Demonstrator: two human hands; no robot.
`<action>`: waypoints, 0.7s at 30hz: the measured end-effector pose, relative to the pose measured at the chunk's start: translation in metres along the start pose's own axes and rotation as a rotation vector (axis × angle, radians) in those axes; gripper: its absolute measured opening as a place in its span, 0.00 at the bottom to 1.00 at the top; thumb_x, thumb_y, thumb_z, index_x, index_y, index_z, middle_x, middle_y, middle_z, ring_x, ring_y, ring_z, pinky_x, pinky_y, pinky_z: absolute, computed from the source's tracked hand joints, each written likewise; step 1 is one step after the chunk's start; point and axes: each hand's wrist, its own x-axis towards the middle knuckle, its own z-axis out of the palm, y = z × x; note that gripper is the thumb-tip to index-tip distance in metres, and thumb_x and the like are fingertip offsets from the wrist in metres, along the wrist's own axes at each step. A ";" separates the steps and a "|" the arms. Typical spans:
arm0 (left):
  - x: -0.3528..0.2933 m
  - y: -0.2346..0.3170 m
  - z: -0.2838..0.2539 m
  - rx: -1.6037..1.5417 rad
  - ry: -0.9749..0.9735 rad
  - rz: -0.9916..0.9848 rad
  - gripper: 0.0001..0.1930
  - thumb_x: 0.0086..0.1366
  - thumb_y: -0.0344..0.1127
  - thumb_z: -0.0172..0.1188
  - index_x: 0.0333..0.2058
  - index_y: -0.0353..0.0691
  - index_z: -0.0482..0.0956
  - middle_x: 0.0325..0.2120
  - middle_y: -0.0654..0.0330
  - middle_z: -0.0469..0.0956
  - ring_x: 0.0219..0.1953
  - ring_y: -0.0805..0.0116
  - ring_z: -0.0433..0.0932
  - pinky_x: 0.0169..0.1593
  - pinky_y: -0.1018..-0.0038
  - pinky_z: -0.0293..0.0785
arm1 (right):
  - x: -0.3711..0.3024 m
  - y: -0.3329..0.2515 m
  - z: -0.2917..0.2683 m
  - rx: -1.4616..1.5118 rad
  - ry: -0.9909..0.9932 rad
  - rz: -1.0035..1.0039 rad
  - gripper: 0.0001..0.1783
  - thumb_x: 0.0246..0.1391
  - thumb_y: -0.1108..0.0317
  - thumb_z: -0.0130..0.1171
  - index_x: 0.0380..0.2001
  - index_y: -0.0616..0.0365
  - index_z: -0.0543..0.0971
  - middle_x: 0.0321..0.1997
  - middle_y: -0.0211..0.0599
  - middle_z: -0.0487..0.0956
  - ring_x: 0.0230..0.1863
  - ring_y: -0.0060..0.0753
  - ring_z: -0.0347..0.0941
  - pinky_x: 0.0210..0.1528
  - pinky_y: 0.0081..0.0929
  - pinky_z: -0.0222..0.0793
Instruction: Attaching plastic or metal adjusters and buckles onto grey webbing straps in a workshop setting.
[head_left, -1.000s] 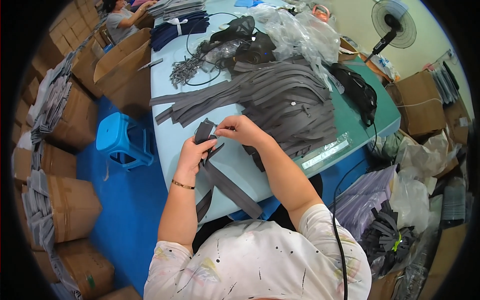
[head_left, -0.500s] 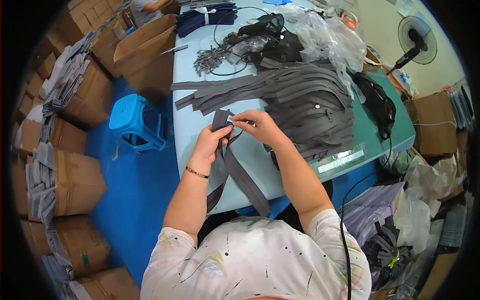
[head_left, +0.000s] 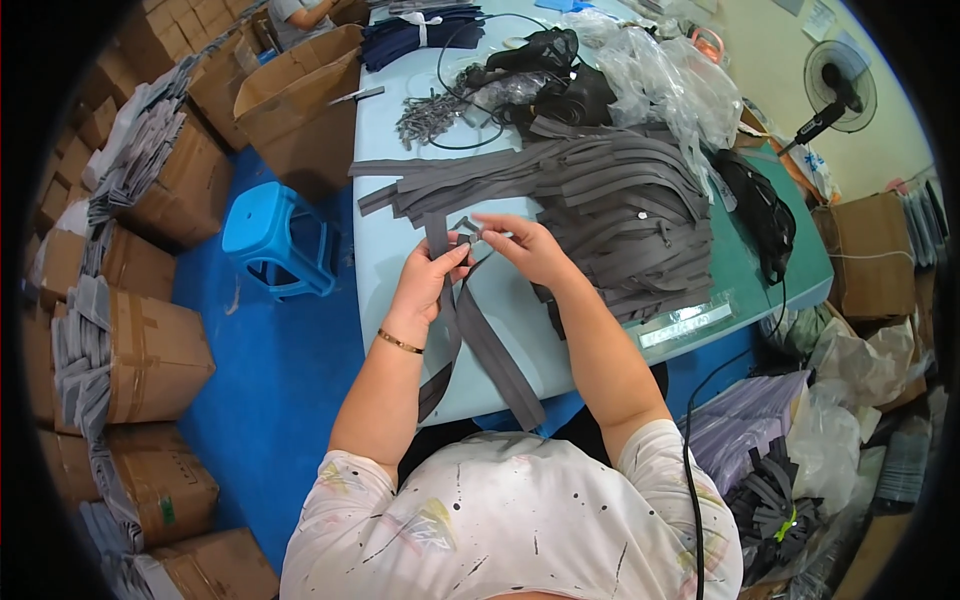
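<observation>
A long dark grey zipper tape (head_left: 492, 352) hangs in a loop from my hands, its lower end over the table's near edge. My left hand (head_left: 420, 284) is closed on it, thumb pressed against the fingers. At the left fingertips my right hand (head_left: 528, 250) makes a pinch near a small grey piece (head_left: 466, 225), which looks like a zipper slider with its pull. What exactly the right fingers grip is partly hidden. To their right lies a large pile of the same grey tapes (head_left: 625, 215), with some ends stretched out to the left.
Beyond the pile are a heap of small grey pieces (head_left: 428, 118), black mesh bags (head_left: 570, 95), clear plastic bags (head_left: 665, 85) and a navy bundle (head_left: 422, 38). A blue stool (head_left: 270, 230) and cardboard boxes (head_left: 155, 360) stand left of the table. At right is a fan (head_left: 835, 85).
The small grey piece now shows above my fingertips, where it was hidden before. My right fingers have shifted slightly, and the tape in my left hand has turned to a narrower view.
</observation>
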 end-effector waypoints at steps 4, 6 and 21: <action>0.000 0.000 0.003 -0.035 0.046 0.105 0.14 0.57 0.28 0.59 0.43 0.39 0.74 0.31 0.64 0.75 0.31 0.76 0.75 0.31 0.84 0.72 | 0.003 0.003 0.003 -0.326 0.238 -0.193 0.18 0.52 0.63 0.58 0.44 0.58 0.73 0.30 0.33 0.75 0.32 0.22 0.70 0.34 0.20 0.66; -0.003 0.000 0.003 0.012 0.079 0.136 0.15 0.57 0.27 0.58 0.44 0.39 0.74 0.30 0.64 0.75 0.31 0.77 0.74 0.31 0.85 0.72 | -0.001 -0.008 0.009 -0.170 0.128 0.209 0.20 0.49 0.60 0.61 0.40 0.61 0.70 0.25 0.32 0.74 0.28 0.21 0.70 0.30 0.19 0.64; 0.002 0.002 0.002 -0.006 0.080 0.149 0.13 0.57 0.27 0.58 0.42 0.38 0.76 0.29 0.64 0.74 0.25 0.83 0.66 0.21 0.86 0.56 | -0.001 0.003 0.024 0.044 0.194 -0.047 0.15 0.45 0.76 0.61 0.40 0.53 0.78 0.29 0.28 0.74 0.29 0.16 0.68 0.31 0.17 0.67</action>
